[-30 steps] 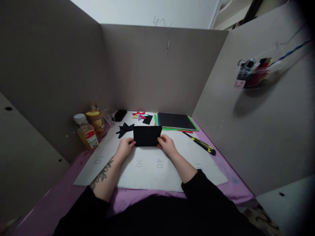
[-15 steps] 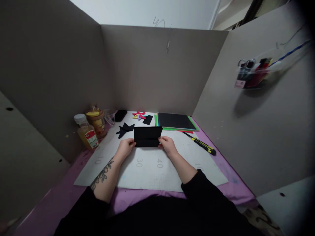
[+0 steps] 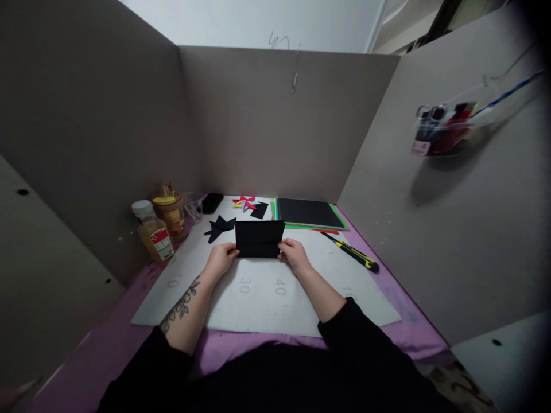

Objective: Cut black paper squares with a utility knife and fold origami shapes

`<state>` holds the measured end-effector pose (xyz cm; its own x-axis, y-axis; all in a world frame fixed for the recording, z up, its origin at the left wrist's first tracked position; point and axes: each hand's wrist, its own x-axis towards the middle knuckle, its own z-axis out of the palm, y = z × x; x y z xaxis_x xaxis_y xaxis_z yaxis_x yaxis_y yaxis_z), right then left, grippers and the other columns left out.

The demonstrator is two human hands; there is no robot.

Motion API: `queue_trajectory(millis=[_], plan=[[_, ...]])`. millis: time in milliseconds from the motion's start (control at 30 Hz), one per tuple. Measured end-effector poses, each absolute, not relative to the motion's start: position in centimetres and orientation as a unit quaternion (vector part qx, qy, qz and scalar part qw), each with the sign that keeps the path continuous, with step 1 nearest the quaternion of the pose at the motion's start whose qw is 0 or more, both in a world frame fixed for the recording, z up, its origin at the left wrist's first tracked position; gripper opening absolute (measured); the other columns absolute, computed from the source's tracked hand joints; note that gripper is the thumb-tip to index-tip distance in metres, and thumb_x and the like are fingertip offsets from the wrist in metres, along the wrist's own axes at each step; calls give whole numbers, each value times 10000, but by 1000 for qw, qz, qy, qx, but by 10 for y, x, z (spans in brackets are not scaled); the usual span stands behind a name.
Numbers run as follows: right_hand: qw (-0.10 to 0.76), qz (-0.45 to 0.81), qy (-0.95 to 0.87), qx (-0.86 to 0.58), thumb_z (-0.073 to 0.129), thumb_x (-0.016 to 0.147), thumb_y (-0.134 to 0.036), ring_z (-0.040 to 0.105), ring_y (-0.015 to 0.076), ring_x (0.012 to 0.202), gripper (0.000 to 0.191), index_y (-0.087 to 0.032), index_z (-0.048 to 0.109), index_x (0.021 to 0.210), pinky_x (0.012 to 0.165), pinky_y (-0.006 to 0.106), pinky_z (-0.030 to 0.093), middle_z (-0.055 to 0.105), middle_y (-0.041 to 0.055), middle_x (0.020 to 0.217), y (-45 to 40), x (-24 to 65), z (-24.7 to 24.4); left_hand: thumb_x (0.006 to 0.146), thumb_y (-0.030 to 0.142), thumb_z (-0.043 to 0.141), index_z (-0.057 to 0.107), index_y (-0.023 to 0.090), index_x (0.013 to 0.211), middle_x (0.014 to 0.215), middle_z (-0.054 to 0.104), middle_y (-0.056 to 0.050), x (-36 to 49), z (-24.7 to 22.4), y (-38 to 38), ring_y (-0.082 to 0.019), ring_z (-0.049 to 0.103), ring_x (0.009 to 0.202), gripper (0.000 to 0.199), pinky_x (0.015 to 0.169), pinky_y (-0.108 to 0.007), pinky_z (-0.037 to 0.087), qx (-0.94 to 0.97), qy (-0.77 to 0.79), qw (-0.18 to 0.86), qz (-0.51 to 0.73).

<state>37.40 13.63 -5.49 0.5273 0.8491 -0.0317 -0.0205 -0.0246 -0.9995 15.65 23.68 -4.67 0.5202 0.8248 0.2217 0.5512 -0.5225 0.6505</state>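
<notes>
A folded sheet of black paper (image 3: 259, 234) is held up over the white board (image 3: 262, 312), with a crease running across its lower part. My left hand (image 3: 221, 258) pinches its lower left corner between thumb and fingers. At the opposite lower corner, my right hand (image 3: 295, 254) grips it the same way. Just beyond my left hand lie folded black paper pieces (image 3: 220, 227) with pointed ends. Behind the held paper rest a small black paper piece (image 3: 259, 210) and a multicoloured folded paper star (image 3: 246, 203).
A stack of coloured paper (image 3: 309, 212) lies at the back right, near a yellow and black utility knife (image 3: 355, 256). On the left stand a bottle (image 3: 154, 232), a brown cup (image 3: 172, 215) and a clear plastic cup (image 3: 193, 205). Grey panels (image 3: 284, 126) enclose the table.
Both hands keep their hold on the black paper's lower corners. The crease in its lower part shows less plainly now, and the whole view has shifted slightly.
</notes>
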Motion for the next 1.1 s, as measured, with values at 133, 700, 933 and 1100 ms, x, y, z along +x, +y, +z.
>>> queue_trajectory(millis=[133, 700, 933, 1100], plan=[[613, 346, -348, -619, 589, 649, -368, 489, 104, 412, 187, -193, 530, 670, 358, 183, 298, 497, -47, 469, 138, 376, -61, 718, 261, 530, 555, 170, 566, 503, 459, 28, 157, -45, 236, -124, 404, 525, 179, 542, -252, 251, 832, 414, 255, 266], [643, 149, -521, -541, 559, 748, -219, 487, 117, 653, 249, -220, 574, 997, 614, 242, 417, 540, -7, 818, 119, 377, -47, 736, 370, 573, 505, 164, 574, 497, 504, 31, 153, -37, 231, -91, 403, 472, 271, 499, -219, 281, 739, 355, 490, 296], [628, 104, -540, -550, 548, 765, -223, 512, 134, 679, 190, -211, 592, 950, 663, 275, 443, 590, 13, 863, 117, 380, -46, 750, 376, 556, 525, 163, 568, 507, 485, 33, 152, -30, 227, -98, 396, 488, 282, 511, -227, 273, 762, 356, 443, 310], [631, 103, -539, -549, 552, 762, -230, 513, 132, 668, 178, -214, 594, 934, 651, 275, 441, 587, 9, 848, 115, 378, -43, 754, 380, 558, 519, 164, 564, 506, 485, 34, 152, -28, 226, -96, 388, 484, 290, 505, -226, 267, 764, 354, 445, 304]])
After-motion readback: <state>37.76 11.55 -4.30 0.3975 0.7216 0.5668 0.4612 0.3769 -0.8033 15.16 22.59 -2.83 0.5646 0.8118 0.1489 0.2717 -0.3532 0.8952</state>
